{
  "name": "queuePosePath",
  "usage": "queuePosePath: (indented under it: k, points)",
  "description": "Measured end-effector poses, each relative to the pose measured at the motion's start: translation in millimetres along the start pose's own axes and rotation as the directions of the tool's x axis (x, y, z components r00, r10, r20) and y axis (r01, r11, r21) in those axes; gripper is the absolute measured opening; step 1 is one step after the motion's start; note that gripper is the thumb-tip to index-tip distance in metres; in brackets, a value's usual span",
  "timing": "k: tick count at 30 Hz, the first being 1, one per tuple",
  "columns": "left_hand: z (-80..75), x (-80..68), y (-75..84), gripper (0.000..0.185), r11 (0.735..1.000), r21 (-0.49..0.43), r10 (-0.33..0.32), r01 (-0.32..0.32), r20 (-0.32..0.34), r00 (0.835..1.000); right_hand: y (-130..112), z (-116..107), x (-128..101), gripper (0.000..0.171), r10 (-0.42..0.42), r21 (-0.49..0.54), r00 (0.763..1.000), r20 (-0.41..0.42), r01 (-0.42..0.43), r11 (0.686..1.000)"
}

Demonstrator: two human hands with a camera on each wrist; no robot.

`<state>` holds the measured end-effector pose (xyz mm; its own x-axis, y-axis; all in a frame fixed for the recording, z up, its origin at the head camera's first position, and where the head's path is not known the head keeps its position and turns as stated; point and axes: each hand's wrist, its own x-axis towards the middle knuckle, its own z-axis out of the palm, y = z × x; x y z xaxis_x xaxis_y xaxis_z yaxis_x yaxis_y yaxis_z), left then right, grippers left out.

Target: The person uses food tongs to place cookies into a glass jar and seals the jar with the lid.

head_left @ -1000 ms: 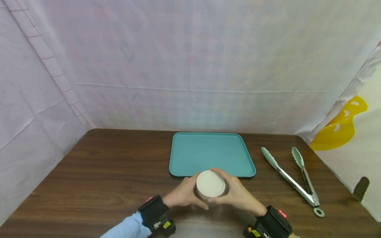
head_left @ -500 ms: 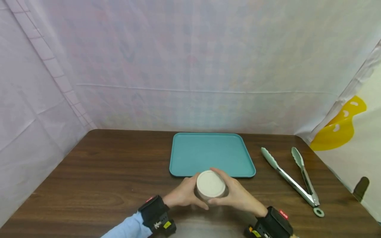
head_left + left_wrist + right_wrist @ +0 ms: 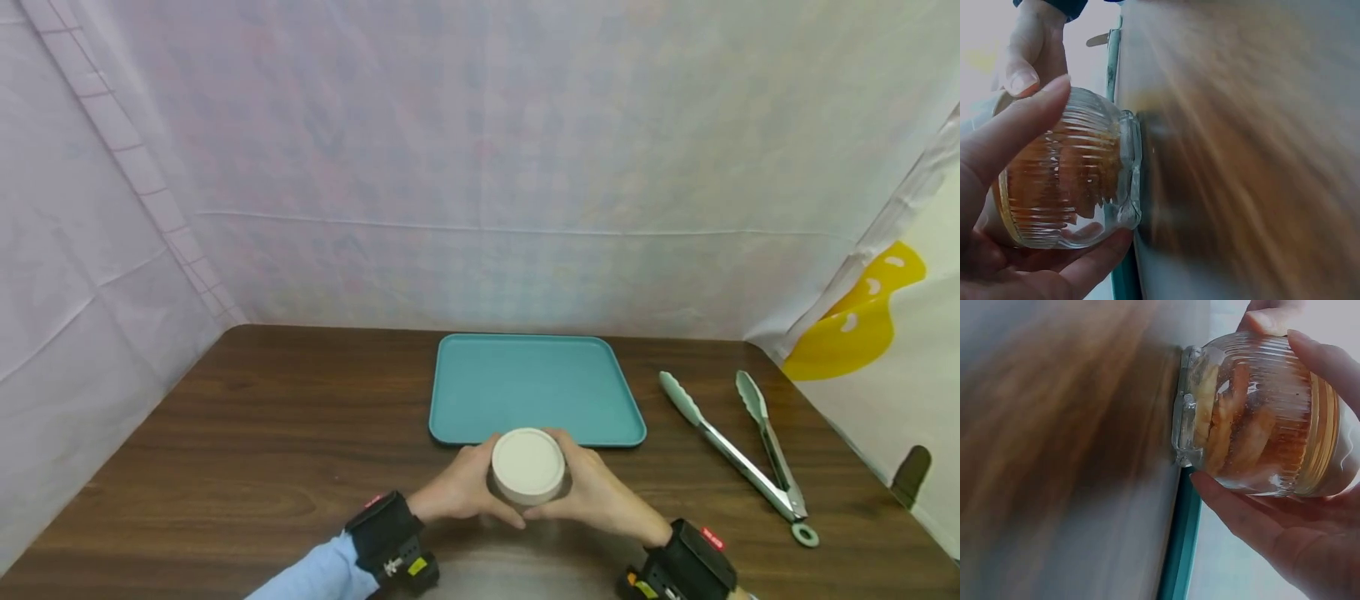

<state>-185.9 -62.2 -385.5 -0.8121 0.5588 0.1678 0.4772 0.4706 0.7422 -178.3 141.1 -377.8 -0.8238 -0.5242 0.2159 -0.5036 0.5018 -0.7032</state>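
Nearest you, your left hand and right hand both wrap the ribbed glass jar from opposite sides, fingers curled round its body. The jar stands on the wooden surface, just in front of the teal tray, with its pale lid still on. The wrist views show pale slices packed inside — what they are is hard to tell. This looks like the opening step, the jar braced but the lid not yet gripped. The next move probably calls for one hand to hold the body while the other shifts up onto the lid. Farther right, the tongs lie untouched, well apart from the jar.
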Motion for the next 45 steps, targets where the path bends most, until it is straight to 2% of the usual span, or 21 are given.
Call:
queuePosePath:
  k: [3,7,14,19,21,25,28,33,36,38,40,45]
  points:
    - [-5.8,-4.8,-1.3,0.09,1.0,-0.027,-0.002,0.002,-0.004,1.0,-4.6,1.2,4.7,0.086,0.025,0.04,0.999,0.03,-0.026,0.999]
    - [-19.3,-12.3,-3.0,0.091,0.998,-0.066,-0.008,0.007,-0.016,1.0,-12.0,4.7,16.4,0.086,0.013,0.073,0.999,0.05,-0.017,0.997]
    - [-47.9,-27.2,-10.9,0.089,1.0,-0.007,-0.008,0.007,-0.124,0.992,-25.1,18.4,46.3,0.082,-0.051,0.155,0.997,0.052,0.042,0.987]
    - [-69.1,-37.4,-17.1,0.089,0.998,-0.007,-0.061,0.061,-0.198,0.978,-35.5,29.6,71.3,0.079,-0.051,0.248,0.996,0.067,0.033,0.968]
    - [-77.2,-41.0,-20.3,0.09,0.994,0.016,-0.097,0.104,-0.236,0.967,-39.4,35.5,81.0,0.078,-0.046,0.272,0.997,0.064,0.027,0.962]
    - [-93.0,-46.0,-28.0,0.088,0.98,0.059,-0.162,0.19,-0.318,0.934,-45.3,49.7,99.8,0.075,-0.034,0.273,0.999,0.029,0.025,0.962]
    - [-102.8,-47.8,-34.7,0.087,0.965,0.069,-0.21,0.252,-0.373,0.904,-49.2,59.0,112.3,0.069,-0.015,0.272,1.0,0.016,0.01,0.962]
    - [-113.2,-48.9,-48.2,0.089,0.929,0.054,-0.309,0.365,-0.426,0.85,-55.2,70.8,131.2,0.06,0.044,0.295,0.998,0.053,-0.058,0.954]
    - [-117.0,-47.8,-56.7,0.088,0.914,0.053,-0.337,0.403,-0.454,0.825,-58.0,76.7,142.1,0.055,0.063,0.27,0.996,0.066,-0.079,0.96]
    - [-119.1,-46.7,-61.4,0.087,0.909,0.054,-0.342,0.412,-0.466,0.816,-58.9,80.2,148.6,0.053,0.072,0.244,0.995,0.066,-0.086,0.966]
    - [-121.1,-45.2,-65.8,0.087,0.909,0.06,-0.339,0.413,-0.471,0.814,-58.9,83.5,154.3,0.053,0.086,0.223,0.994,0.062,-0.098,0.97]
    - [-125.6,-41.7,-74.5,0.086,0.908,0.085,-0.328,0.41,-0.463,0.823,-56.8,92.8,164.2,0.063,0.11,0.222,0.993,0.049,-0.118,0.968]
